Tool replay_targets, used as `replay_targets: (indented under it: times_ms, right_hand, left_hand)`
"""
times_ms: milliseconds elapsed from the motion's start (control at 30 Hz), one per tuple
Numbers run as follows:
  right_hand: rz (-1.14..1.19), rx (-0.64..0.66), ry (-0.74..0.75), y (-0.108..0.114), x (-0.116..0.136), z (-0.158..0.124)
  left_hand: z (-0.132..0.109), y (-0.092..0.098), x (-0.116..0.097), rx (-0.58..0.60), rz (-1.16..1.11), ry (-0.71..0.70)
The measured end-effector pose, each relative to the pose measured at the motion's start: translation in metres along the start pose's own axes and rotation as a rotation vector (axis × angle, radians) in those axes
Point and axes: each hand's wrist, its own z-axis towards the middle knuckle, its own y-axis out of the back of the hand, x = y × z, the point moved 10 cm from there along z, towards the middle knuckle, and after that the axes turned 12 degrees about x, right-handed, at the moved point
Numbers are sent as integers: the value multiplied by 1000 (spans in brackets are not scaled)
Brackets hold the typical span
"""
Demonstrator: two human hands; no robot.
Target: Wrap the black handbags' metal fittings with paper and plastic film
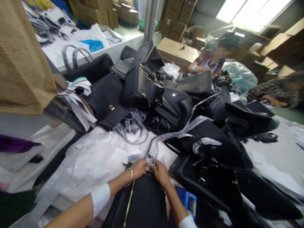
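A black bag (147, 199) with a gold zipper along its left side lies in front of me. Both hands meet at its far end, close together. My left hand (139, 168), with a bracelet at the wrist, has its fingers pinched on a small dark strap end. Just beside it, my right hand (161, 172) pinches at the same spot, its fingertips closed. Plastic-wrapped straps (154, 144) rise from that point and run up to the right. Exactly what the right fingertips hold is too small to make out.
A heap of black bags (175, 104) covers the far and right side of the table. White wrapping sheets (87, 158) lie at the left. A blue packet (190, 202) sits right of the bag. A metal post (150, 22) stands behind; two people (206, 60) work beyond.
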Motion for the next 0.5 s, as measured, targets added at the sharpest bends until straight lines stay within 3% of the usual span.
replay_targets:
  times_ms: [100,167,233,333,433,500]
  right_hand:
    - [-19,-22,-23,1,-11,-11]
    - [-33,-39,-37,0,-19,-21]
    - [-55,-56,-50,0,-26,-31]
    - [-107,-72,-56,-3,-32,-47]
    - [-164,-79,-11,-11,-33,-65]
    - [-209,-102,46,-18,-35,-75]
  left_hand:
    - [-68,27,13,-157,17,4]
    - [-120,27,34,-257,-8,72]
    - [-161,0,55,-235,-91,152]
    - [-190,-61,58,-126,-211,168]
    - [-190,-101,44,-103,-269,193]
    - [-181,-109,38,-128,-316,214]
